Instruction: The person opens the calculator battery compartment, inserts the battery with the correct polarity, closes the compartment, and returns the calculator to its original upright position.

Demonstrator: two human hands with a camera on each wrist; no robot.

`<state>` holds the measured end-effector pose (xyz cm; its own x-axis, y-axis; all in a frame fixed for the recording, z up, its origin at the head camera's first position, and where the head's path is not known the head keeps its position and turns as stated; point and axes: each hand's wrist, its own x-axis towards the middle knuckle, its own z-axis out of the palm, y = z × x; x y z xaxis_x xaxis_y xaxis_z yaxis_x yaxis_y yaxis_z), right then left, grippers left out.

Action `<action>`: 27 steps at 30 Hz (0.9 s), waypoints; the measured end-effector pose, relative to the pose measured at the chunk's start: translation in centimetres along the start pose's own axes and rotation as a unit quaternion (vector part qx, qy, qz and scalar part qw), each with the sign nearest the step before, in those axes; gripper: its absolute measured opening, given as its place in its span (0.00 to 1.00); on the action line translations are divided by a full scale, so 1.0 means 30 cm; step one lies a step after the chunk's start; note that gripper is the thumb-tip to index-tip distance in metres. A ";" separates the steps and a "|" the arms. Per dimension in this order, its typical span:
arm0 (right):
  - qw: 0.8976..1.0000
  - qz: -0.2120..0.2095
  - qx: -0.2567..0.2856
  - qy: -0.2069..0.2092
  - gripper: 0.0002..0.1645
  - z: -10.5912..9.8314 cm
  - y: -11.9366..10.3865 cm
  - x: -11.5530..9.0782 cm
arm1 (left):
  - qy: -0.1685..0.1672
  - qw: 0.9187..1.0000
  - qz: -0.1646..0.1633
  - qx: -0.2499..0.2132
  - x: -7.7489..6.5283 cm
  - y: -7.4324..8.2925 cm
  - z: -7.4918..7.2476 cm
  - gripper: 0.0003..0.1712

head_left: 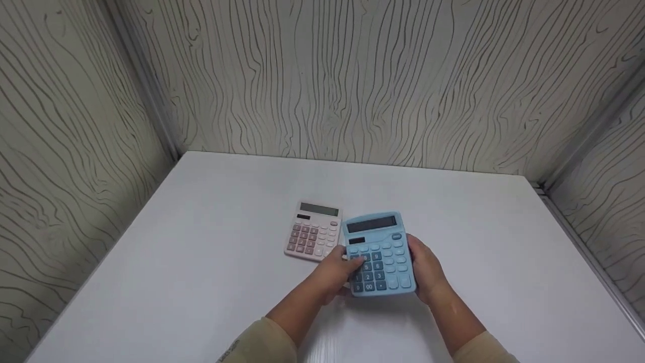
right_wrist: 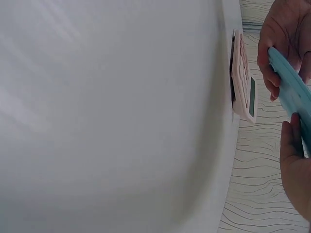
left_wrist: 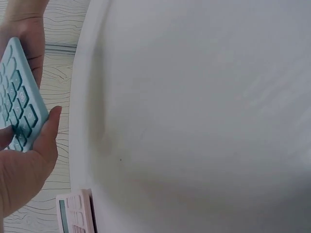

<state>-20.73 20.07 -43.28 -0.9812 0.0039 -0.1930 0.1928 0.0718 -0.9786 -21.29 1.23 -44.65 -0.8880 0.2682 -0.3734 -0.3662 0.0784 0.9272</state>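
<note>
A light blue calculator (head_left: 378,254) with darker blue number keys is held up above the white table, face toward the head camera. My left hand (head_left: 332,272) grips its left edge, the thumb lying across the number keys. On the opposite edge my right hand (head_left: 428,269) holds it, with most of its fingers hidden behind the calculator in the head view. In the right wrist view, fingers of both hands support the back of the blue calculator (right_wrist: 294,94). A pink calculator (head_left: 313,232) lies face up on the table, just left of the blue one and partly overlapped by it.
The white table (head_left: 201,242) spreads out around both hands. Panels with a wood-grain line pattern (head_left: 322,80) stand behind it and on the left and right sides, with grey metal strips at the corners.
</note>
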 end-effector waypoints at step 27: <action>0.999 0.033 -0.035 0.019 0.23 -0.145 0.046 0.029 | 0.021 0.998 -0.032 -0.044 0.056 0.040 0.061 0.21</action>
<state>-21.36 24.50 -44.48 -0.9665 0.0490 -0.2518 0.2563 0.1402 -0.9564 -22.71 3.53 -44.11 -0.8728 0.2242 -0.4336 -0.4433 0.0078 0.8964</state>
